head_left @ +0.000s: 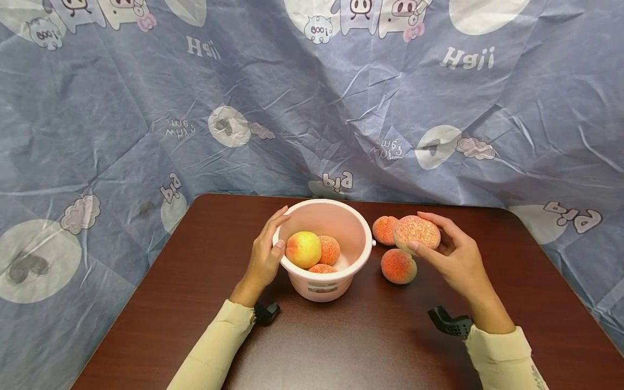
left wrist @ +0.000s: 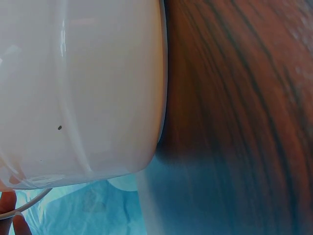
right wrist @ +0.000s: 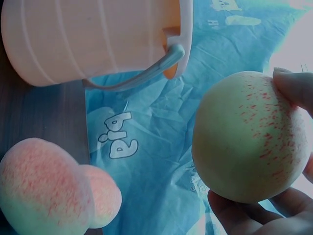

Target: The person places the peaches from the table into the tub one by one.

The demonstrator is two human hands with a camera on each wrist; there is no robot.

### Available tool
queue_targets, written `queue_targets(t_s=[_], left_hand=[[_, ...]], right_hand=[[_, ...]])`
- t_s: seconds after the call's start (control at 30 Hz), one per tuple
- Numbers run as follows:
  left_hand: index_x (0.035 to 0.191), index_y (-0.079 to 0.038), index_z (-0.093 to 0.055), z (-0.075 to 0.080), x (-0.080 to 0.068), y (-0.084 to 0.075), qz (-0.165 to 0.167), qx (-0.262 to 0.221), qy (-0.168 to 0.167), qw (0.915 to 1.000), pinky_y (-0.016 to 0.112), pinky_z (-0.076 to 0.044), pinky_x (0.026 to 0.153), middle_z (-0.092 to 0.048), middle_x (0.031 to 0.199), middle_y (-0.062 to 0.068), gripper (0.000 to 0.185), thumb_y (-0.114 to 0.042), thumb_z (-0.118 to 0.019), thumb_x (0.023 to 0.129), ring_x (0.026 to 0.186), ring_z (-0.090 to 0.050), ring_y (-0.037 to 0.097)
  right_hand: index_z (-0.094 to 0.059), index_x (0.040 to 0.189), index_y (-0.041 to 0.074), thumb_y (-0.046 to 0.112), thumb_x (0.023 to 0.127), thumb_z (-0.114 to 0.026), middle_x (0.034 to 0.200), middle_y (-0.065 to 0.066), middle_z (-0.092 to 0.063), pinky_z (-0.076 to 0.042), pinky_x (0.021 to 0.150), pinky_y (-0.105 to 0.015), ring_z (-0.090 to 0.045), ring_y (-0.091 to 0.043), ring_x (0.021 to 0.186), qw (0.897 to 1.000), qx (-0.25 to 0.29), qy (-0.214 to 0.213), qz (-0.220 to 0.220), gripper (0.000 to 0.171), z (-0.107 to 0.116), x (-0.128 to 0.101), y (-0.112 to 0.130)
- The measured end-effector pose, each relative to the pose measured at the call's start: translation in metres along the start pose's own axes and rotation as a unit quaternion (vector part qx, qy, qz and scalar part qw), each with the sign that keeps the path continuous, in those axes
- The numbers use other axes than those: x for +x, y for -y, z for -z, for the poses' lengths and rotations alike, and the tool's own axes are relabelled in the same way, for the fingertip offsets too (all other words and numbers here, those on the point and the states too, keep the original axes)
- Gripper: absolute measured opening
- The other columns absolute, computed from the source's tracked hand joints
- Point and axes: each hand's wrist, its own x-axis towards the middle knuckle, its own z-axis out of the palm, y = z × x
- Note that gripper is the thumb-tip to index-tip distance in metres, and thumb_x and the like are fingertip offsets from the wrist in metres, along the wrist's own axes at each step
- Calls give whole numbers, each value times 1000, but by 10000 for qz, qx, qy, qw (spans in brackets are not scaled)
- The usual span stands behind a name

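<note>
A speckled peach (head_left: 416, 232) sits in the right hand (head_left: 455, 259), lifted off the table and held just right of the pink bucket (head_left: 324, 281). The fingers curl over its top and the thumb lies along its lower edge, so the hand is closed round the fruit. In the right wrist view the same peach (right wrist: 249, 137) fills the right half, pale with red flecks, with fingertips (right wrist: 293, 88) at its upper edge and more fingers beneath it.

Two more peaches lie on the table below and beside the held one: one (head_left: 398, 266) directly under it, nearer the person, and another (head_left: 384, 229) behind it, close to the bucket's right side. From the wrist they appear as a large one (right wrist: 44, 191) and a smaller one (right wrist: 105, 196) touching each other.

The bucket stands upright on the dark wooden table (head_left: 341, 346). Inside it rest three fruits: a yellow-red peach (head_left: 303, 249) at the left, a speckled one (head_left: 330, 249) beside it, and a third (head_left: 322, 268) partly hidden at the front. Its handle (right wrist: 142, 73) hangs down against the wall.

The left hand (head_left: 265, 254) grips the bucket's left rim, fingers outside along the wall and thumb hooked over the edge. The left wrist view shows only the bucket wall (left wrist: 78, 88) close up on the wood grain.

A blue cloth (head_left: 312, 97) printed with cartoon pigs hangs behind the table.
</note>
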Motion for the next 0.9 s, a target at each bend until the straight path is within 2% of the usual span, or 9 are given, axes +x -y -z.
queue_targets(t_s=[0.2,0.7,0.9], left_hand=[[134,-1,-52,0,1,0,6,-20,1,10000,43,-36,107,-46,143,19,69,-55,-34,95,134,-42,26],[134,-3,-52,-1,0,3,-32,-22,-48,10000,43,-35,107,-46,145,12,70,-58,-34,95,134,-42,27],[134,-3,-52,0,-1,2,29,17,-10,10000,44,-36,107,-45,146,10,70,-58,-33,95,134,-42,26]], right_hand=[[-56,132,4,-10,75,-75,128,-13,-57,-51,80,-17,-63,-13,99,9997,250,-24,70,62,-5,5,5],[-55,132,-1,-14,74,-73,122,-13,-60,-52,77,-17,-63,-12,92,9986,474,51,212,62,-16,11,16],[-55,130,-3,-15,75,-72,121,-15,-59,-52,77,-18,-63,-12,91,9975,611,178,296,59,-23,12,42]])
